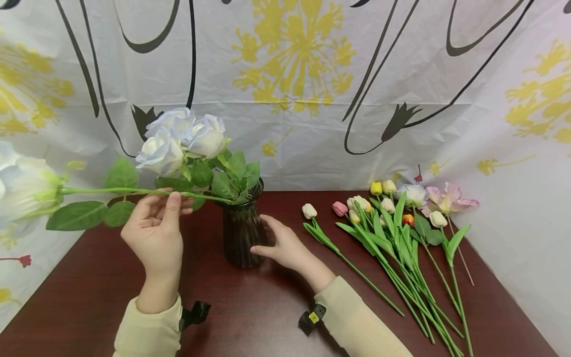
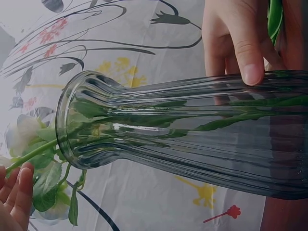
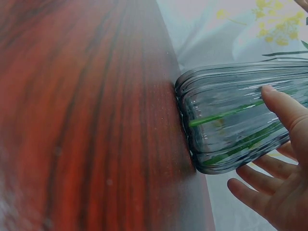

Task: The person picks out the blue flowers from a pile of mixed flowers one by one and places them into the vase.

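In the head view my left hand [image 1: 156, 233] pinches the stem of a pale blue-white rose [image 1: 28, 186]. This rose lies nearly level, its bloom far left and its stem reaching the mouth of a dark, ribbed glass vase [image 1: 243, 238]. My right hand [image 1: 285, 243] holds the vase low on its right side, thumb in front and fingers partly hidden behind. Other blue-white roses [image 1: 183, 139] stand in the vase and lean left. Green stems [image 3: 226, 114] show through the glass in the right wrist view. Only the left fingertips [image 2: 21, 192] appear in the left wrist view.
On the right of the dark red-brown table [image 1: 263, 317] lies a bunch of tulips [image 1: 397, 238] with long stems. A single white tulip [image 1: 309, 211] lies apart, between vase and bunch. A pink flower [image 1: 448, 198] is at the far right. A patterned cloth [image 1: 303, 158] hangs behind.
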{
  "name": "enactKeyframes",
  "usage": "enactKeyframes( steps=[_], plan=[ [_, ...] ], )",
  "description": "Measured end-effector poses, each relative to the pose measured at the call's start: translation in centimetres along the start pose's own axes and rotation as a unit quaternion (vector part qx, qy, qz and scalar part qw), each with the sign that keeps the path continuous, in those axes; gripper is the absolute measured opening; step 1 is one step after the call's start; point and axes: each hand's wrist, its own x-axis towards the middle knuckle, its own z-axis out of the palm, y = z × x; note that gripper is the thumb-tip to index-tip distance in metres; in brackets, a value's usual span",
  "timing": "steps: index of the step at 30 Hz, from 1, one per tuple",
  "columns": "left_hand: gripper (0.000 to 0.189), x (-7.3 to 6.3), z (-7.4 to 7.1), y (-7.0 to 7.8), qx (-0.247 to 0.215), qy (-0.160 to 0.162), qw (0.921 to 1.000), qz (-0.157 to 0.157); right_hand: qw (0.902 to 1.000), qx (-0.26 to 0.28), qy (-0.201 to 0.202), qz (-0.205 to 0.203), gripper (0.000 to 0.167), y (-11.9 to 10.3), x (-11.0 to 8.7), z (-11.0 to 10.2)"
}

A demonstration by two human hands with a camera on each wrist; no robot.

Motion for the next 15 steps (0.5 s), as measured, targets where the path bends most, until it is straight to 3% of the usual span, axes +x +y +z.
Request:
enactKeyframes(
  steps=[10, 15],
  plan=[
    [0.014, -0.25, 0.20, -0.23, 0.011, -0.014, 0.9998, -0.011, 1.0000, 0.000, 0.002, -0.001, 0.080, 0.07, 0.01, 0.03],
    [0.014, -0.56, 0.38, -0.40, 0.039, -0.033, 0.9986, -0.011, 1.0000, -0.003, 0.002, 0.000, 0.080, 0.11, 0.03, 0.07]
  ],
)
